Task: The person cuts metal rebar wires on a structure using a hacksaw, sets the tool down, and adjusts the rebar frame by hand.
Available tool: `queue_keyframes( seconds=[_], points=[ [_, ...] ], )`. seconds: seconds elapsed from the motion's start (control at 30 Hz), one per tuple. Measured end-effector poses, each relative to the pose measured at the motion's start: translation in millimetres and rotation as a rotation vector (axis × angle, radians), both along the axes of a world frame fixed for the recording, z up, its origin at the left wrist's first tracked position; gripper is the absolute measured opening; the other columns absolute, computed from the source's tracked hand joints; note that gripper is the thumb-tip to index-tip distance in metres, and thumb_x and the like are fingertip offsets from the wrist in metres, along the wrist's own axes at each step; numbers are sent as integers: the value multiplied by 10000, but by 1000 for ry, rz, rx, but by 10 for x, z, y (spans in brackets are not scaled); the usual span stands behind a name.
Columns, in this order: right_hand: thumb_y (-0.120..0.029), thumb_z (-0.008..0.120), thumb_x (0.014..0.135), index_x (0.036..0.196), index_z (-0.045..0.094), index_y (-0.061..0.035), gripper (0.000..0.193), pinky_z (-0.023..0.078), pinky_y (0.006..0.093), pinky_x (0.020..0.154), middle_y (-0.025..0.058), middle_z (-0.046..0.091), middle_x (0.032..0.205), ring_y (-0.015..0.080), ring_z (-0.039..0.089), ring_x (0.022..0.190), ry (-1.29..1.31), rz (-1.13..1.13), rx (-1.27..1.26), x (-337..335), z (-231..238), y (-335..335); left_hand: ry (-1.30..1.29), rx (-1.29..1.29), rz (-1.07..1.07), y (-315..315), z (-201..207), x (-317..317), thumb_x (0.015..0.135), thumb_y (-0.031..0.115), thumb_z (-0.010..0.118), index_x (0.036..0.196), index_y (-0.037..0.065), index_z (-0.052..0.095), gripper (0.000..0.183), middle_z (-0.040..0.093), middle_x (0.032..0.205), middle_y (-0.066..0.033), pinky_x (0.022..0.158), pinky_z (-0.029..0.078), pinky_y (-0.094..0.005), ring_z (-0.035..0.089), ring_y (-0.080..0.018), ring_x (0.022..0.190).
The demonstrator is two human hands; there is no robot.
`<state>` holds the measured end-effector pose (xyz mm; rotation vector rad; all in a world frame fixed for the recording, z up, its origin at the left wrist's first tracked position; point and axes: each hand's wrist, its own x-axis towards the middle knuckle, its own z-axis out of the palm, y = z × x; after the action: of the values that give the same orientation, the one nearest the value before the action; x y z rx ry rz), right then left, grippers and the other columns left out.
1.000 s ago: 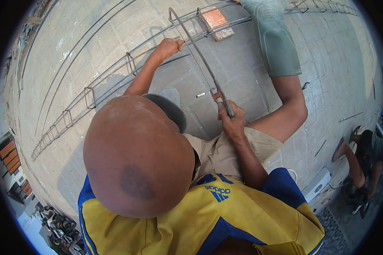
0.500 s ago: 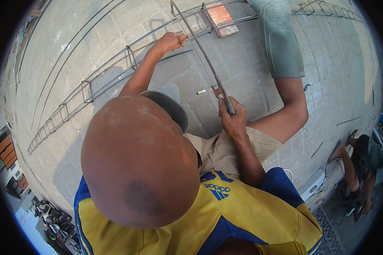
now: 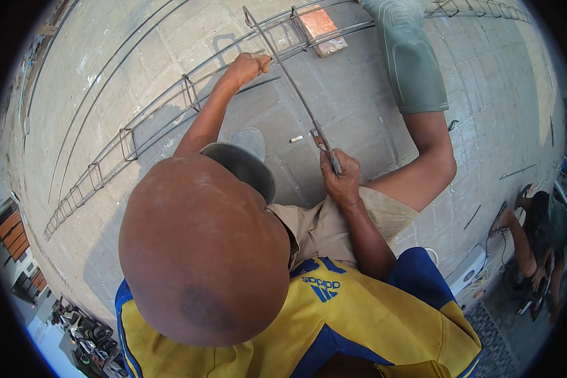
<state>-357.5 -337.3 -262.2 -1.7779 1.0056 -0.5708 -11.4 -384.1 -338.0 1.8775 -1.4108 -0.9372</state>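
Observation:
A long rebar cage [image 3: 125,144], steel bars tied with square stirrups, lies across the paving in front of me. My left hand [image 3: 249,68] is closed at the cage's near bars, apparently round a steel bar; the fingers hide most of the grip. My right hand [image 3: 342,176] is wrapped round the handle of a hacksaw [image 3: 291,80]. Its thin frame slants away to the upper left, and its bent far end reaches over the cage just right of my left hand. The blade can hardly be made out.
A reddish brick [image 3: 322,31] sits under the cage. Loose steel bars [image 3: 97,88] lie on the left, and a small white-and-yellow stub [image 3: 297,138] on the paving. My green boot [image 3: 416,69] stands at the right. Another person [image 3: 538,246] crouches at the far right.
My right hand and the hacksaw have shifted slightly, the saw's far end moving a little left and up. My left hand keeps its hold on the bar.

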Motion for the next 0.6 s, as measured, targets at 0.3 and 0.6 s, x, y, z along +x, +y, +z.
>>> queue_keyframes(
  seconds=[0.3, 0.6],
  points=[
    [-67, 712, 762, 816, 568, -49, 154, 482, 454, 569, 140, 585, 709, 366, 608, 645, 56, 99, -270, 10, -25, 72, 134, 207, 217, -26, -23, -40, 850, 350, 538, 706, 29, 611, 359, 534, 646, -83, 612, 397, -348, 468, -188, 625],
    [-34, 709, 744, 775, 554, -47, 159, 463, 436, 541, 128, 553, 674, 348, 590, 608, 99, 156, -405, -20, 12, 11, 165, 198, 180, -38, -27, -66, 828, 338, 535, 684, 29, 565, 342, 489, 616, -50, 581, 377, -342, 423, -166, 597]
  ],
)
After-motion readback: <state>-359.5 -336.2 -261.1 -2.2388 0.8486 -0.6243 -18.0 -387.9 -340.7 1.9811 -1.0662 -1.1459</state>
